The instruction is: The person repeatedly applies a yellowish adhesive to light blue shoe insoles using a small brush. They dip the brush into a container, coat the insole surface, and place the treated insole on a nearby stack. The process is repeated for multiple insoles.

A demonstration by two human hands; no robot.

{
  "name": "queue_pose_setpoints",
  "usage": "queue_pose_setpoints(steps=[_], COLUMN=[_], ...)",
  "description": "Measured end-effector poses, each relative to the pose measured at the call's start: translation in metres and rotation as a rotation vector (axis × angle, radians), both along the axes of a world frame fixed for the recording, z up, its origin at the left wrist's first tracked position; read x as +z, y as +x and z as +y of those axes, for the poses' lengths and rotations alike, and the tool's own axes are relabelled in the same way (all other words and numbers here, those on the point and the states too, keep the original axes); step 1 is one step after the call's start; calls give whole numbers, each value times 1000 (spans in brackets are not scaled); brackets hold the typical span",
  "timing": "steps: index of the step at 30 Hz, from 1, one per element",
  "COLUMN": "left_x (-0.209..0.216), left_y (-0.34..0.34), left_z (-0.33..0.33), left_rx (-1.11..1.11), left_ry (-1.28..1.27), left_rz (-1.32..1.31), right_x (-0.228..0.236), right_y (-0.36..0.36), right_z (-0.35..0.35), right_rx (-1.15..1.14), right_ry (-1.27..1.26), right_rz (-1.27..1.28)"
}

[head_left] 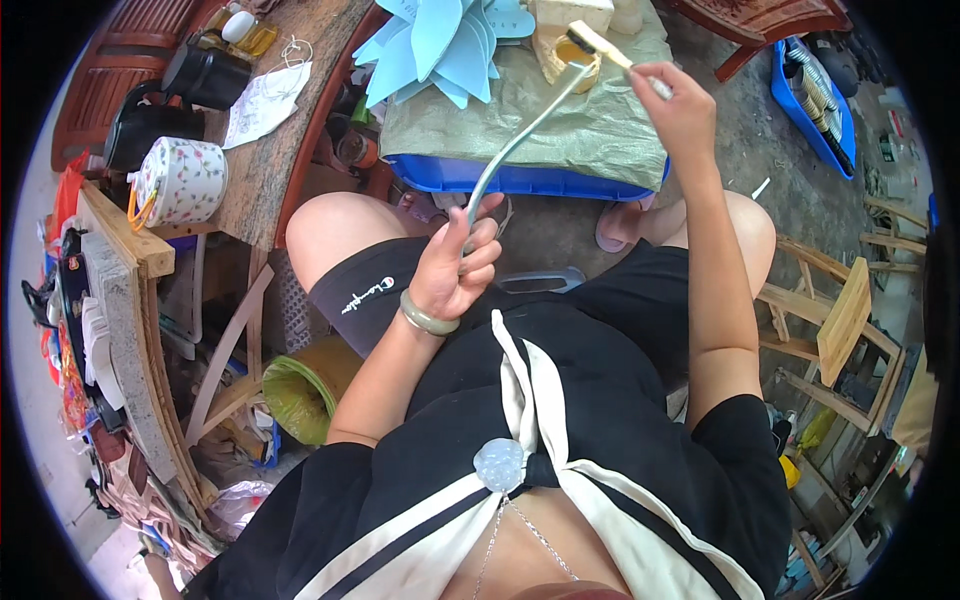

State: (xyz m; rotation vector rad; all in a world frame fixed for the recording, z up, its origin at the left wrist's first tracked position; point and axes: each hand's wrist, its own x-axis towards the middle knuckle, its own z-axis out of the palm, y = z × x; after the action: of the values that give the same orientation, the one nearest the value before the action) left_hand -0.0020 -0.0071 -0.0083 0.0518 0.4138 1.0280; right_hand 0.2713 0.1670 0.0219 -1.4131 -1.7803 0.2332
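Head view: left hand [452, 262], fingers wrapped around the lower end of the curved grey strip [520, 140], holds it at 12 o'clock. Right hand [682, 105], fingers pinching the brush [600, 45], appears to coat the strip's tip. Next: steady strokes along the tip.

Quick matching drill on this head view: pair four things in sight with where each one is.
Things:
1. curved grey strip
2. small brush
3. floral lidded pot
4. pale blue cut-out pieces

Places:
A. on the wooden table at the left
B. gripped at its lower end by the left hand
C. piled on the green cloth over the blue crate
D. held up in the right hand

Pairs: 1-B, 2-D, 3-A, 4-C
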Motion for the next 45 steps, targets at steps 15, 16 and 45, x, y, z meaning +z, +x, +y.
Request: queue_pose_setpoints(steps=[15, 16, 45], left_x=[23, 23, 54], left_y=[-51, -55, -32], left_z=[-4, -5, 5], left_rx=[111, 142, -11], left_ry=[439, 421, 140], left_rz=[1665, 1793, 914], right_x=[-10, -12, 17], right_y=[-3, -3, -32], right_z=[57, 61, -58], right_rx=[125, 144, 321], right_ry=[-94, -74, -153], right_rz=[-573, -619, 240])
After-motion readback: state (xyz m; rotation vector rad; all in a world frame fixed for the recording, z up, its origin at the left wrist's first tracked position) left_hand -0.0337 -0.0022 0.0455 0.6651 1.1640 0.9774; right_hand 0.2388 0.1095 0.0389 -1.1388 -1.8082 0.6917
